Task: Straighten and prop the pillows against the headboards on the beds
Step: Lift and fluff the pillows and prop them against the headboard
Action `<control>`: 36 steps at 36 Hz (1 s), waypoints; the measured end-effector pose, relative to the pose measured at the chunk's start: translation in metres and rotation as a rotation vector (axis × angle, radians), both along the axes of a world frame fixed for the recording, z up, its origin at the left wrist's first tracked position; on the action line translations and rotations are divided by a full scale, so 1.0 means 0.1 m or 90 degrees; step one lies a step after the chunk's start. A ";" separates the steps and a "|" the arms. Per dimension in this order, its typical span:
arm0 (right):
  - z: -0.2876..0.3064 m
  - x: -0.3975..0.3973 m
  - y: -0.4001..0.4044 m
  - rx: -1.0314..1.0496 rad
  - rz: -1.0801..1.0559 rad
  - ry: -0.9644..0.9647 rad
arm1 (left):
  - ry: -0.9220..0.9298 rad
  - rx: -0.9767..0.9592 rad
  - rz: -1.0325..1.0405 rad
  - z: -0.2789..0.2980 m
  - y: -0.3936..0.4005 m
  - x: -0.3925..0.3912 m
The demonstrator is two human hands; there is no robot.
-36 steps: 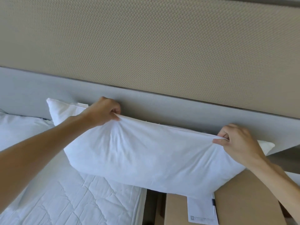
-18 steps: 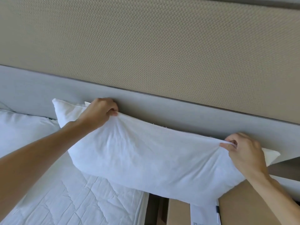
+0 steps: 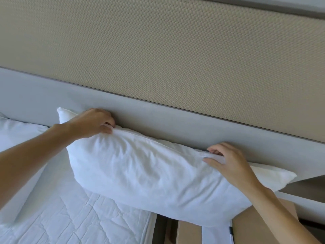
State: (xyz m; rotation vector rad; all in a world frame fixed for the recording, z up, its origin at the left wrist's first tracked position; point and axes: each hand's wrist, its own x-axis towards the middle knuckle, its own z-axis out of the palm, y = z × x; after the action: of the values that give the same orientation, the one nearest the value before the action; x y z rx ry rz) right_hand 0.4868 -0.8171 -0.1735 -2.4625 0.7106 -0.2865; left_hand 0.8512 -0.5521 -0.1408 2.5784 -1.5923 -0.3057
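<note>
A white pillow (image 3: 149, 175) leans with its long top edge against the grey headboard (image 3: 175, 124). Its right end hangs past the mattress over the bedside table. My left hand (image 3: 91, 123) grips the pillow's top edge near the left corner, fingers curled over the seam. My right hand (image 3: 228, 161) holds the top edge further right, fingers hooked behind it and thumb laid along the front. A second white pillow (image 3: 19, 138) lies at the far left, partly behind my left forearm.
The white quilted mattress (image 3: 70, 217) fills the lower left. A brown bedside table (image 3: 255, 226) stands at the lower right with a white paper (image 3: 215, 235) and a pen on it. A beige textured wall panel (image 3: 175, 50) rises above the headboard.
The pillow has sunk lower and its top edge has gone slack. My right hand has slid left along the edge, away from the right corner. My left hand has kept its grip.
</note>
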 end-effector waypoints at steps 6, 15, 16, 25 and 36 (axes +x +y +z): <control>-0.10 0.40 0.16 -0.019 0.087 0.082 | -0.030 -0.049 0.029 -0.03 -0.02 0.06; -0.05 0.45 0.22 -0.174 -0.045 0.026 | -0.073 -0.177 -0.014 -0.01 0.10 0.05; -0.03 0.45 0.25 -0.179 -0.057 0.028 | -0.073 -0.178 -0.011 -0.01 0.10 0.05; 0.02 0.73 0.49 -0.119 0.159 0.118 | 0.041 -0.035 0.055 0.04 0.24 0.22; -0.03 0.93 0.64 -0.146 0.102 0.138 | 0.005 -0.085 0.087 0.01 0.16 0.24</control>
State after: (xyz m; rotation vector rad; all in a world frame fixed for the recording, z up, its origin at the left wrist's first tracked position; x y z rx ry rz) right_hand 0.5796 -0.7530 -0.1764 -2.7813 0.5905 -0.0416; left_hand 0.8749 -0.5363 -0.1397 2.5635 -1.3744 -0.1910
